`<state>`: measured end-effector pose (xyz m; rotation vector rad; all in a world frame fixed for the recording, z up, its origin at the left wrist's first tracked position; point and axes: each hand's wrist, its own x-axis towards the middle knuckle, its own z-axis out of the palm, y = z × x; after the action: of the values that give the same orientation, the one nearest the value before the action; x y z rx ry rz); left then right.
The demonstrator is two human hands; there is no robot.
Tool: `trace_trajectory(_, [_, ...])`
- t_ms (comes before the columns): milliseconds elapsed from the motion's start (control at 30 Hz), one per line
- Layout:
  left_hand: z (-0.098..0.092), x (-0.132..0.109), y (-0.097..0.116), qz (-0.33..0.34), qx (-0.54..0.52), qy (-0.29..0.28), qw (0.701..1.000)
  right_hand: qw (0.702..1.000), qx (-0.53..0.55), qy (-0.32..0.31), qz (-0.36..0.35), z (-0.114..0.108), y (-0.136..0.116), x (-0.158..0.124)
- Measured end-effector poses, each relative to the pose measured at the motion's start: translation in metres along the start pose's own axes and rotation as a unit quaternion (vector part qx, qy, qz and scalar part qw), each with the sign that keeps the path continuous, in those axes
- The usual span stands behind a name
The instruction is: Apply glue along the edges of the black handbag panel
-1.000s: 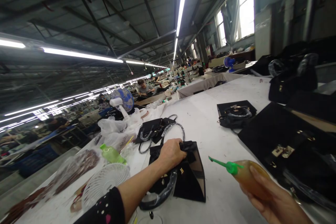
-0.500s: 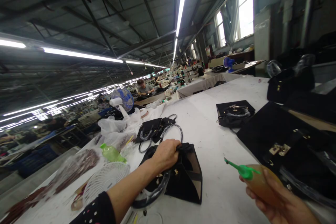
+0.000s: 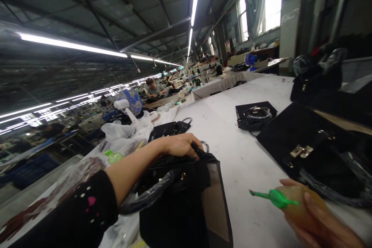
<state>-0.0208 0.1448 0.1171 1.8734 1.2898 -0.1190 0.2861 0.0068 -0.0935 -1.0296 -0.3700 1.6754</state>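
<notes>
My left hand grips the top edge of a black handbag that stands raised close in front of me, its plastic-wrapped handle hanging toward my arm. My right hand holds an amber squeeze bottle with a green pointed nozzle aimed left toward the bag, a short gap away. Both are above the white worktable.
More black handbags lie on the table: one flat behind my left hand, one mid-table, several large ones at the right. Plastic bags, a green bottle and a blue fan sit at left. Other workers sit at tables beyond.
My left hand has pulled the black handbag up and toward me, so it now looms larger. The squeeze bottle in my right hand has shifted slightly right and lower.
</notes>
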Motion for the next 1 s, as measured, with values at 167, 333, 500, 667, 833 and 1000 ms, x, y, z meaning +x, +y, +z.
trace_trajectory(167, [0.043,0.059,-0.017,-0.004,-0.045,-0.079,0.996,0.992,-0.104,0.065,-0.03,-0.002,-0.011,-0.014])
trace_trajectory(333, [0.084,0.107,-0.047,0.0,-0.05,-0.108,0.993,0.966,-0.218,0.125,-0.055,-0.013,-0.013,-0.012])
trace_trajectory(500, [0.111,0.131,-0.073,-0.016,-0.06,-0.126,0.99,0.925,-0.306,0.144,-0.175,-0.013,0.001,-0.004])
trace_trajectory(667, [0.129,0.133,-0.091,-0.009,-0.077,-0.123,0.989,0.935,-0.282,0.14,-0.166,-0.008,0.006,-0.001])
trace_trajectory(833, [0.134,0.127,-0.098,-0.004,-0.09,-0.104,0.99,0.996,-0.034,0.041,-0.074,0.009,0.015,0.001])
trace_trajectory(1000, [0.134,0.129,-0.103,0.007,-0.092,-0.083,0.992,0.996,0.055,-0.073,-0.011,0.043,0.046,0.005])
